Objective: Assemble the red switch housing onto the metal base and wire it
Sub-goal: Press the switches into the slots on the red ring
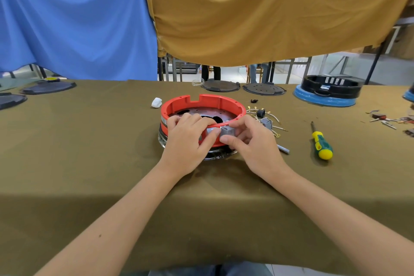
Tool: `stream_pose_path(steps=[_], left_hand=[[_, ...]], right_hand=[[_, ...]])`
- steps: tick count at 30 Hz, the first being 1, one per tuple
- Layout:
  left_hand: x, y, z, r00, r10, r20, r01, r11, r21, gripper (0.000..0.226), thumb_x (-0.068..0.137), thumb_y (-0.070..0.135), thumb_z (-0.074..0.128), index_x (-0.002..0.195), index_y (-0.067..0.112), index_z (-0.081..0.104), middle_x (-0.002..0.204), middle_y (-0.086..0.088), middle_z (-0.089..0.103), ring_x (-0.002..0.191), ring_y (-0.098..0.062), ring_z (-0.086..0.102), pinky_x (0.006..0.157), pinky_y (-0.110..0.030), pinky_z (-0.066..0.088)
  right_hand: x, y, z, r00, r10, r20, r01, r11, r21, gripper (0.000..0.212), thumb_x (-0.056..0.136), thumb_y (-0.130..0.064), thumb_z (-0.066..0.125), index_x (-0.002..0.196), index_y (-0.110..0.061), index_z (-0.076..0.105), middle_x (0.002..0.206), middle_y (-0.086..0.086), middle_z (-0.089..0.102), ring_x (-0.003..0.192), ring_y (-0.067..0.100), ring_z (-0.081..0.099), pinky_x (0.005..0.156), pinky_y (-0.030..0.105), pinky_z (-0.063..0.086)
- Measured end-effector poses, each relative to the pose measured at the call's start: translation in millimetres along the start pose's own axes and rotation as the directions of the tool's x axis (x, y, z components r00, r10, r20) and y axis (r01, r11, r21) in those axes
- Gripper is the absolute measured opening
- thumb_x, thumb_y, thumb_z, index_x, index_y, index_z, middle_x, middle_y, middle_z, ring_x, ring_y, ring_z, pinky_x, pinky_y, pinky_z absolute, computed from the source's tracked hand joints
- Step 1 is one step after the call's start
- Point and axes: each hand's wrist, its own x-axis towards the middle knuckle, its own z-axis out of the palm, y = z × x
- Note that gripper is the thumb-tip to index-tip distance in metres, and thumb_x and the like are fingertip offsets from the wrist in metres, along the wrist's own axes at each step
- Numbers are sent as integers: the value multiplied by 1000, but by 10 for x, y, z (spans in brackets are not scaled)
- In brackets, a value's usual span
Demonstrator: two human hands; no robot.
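Observation:
The red ring-shaped switch housing (202, 102) sits on the round metal base (220, 154) in the middle of the table. My left hand (187, 141) grips the housing's near rim, fingers curled over its top edge. My right hand (251, 139) pinches a small grey switch block (227, 131) against the outside of the near rim. Loose white wires with gold terminals (272, 120) and a second grey block (266, 123) lie just right of the housing.
A green and yellow screwdriver (321, 142) lies to the right. A grey strip (283, 149) lies by my right wrist, a white lump (156, 102) behind the housing. Dark discs (220, 85), a black housing on a blue base (329, 91) and small parts (384, 119) line the table's far side.

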Motion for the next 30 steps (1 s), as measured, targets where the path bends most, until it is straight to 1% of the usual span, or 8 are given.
stream_pose_path(steps=[2,5,15,20,23,26,28,30], left_hand=[[2,7,1,1000,16,15,-16,1000,-2,34,96,48,49,107,25,71,86,12,62,88,-12,53,85,-37,30],[3,10,-4,999,27,18,-27,1000,-3,40,95,52,46,107,24,71,88,11,63,89,-11,53,85,-36,29],[5,15,-5,998,57,-2,-57,998,-32,40,93,54,49,106,23,72,86,11,65,86,-11,54,84,-35,30],[5,8,-8,999,41,-9,-41,998,-49,39,92,54,50,104,24,71,85,12,64,84,-10,52,84,-33,29],[7,19,-8,1000,24,-15,-25,998,-59,37,91,53,51,102,24,72,82,13,62,82,-10,52,83,-33,29],[10,23,-10,1000,13,-19,-14,997,-74,36,90,51,51,100,23,72,81,13,62,81,-10,52,83,-35,31],[12,25,-17,1000,1,-18,-3,996,-89,36,89,51,52,99,24,72,80,13,62,81,-10,52,83,-36,32],[11,32,-24,1000,-8,-21,5,995,-102,35,88,51,52,98,24,72,80,14,62,80,-11,52,84,-37,33]], right_hand=[[0,-5,-9,1000,-3,-18,3,1000,0,28,79,-30,80,98,-21,62,80,-3,62,70,18,65,67,38,55],[-11,-16,-11,999,-26,-36,24,999,-48,29,78,-34,81,97,-24,62,81,-7,63,71,10,62,66,28,53],[-22,-60,-31,997,-70,-32,66,992,-109,33,77,-36,81,98,-17,65,78,-8,61,69,10,59,62,17,47],[-36,-58,-44,995,-96,-27,93,990,-102,16,91,-17,69,106,-13,69,87,-7,66,76,8,62,70,21,51],[-28,-36,-45,994,-105,-39,101,990,-102,17,93,-6,64,107,-12,70,93,-7,67,80,7,63,74,21,52],[-11,-25,-50,987,-145,-66,132,975,-176,22,90,-9,68,112,-15,68,103,-9,60,93,3,55,83,13,44],[11,-11,-61,989,-139,-53,124,968,-218,35,91,-14,68,125,-19,63,119,-12,53,114,4,44,98,8,30],[37,3,-70,997,-83,9,83,974,-210,39,94,-19,65,133,-21,59,130,-15,49,129,4,34,107,9,21]])
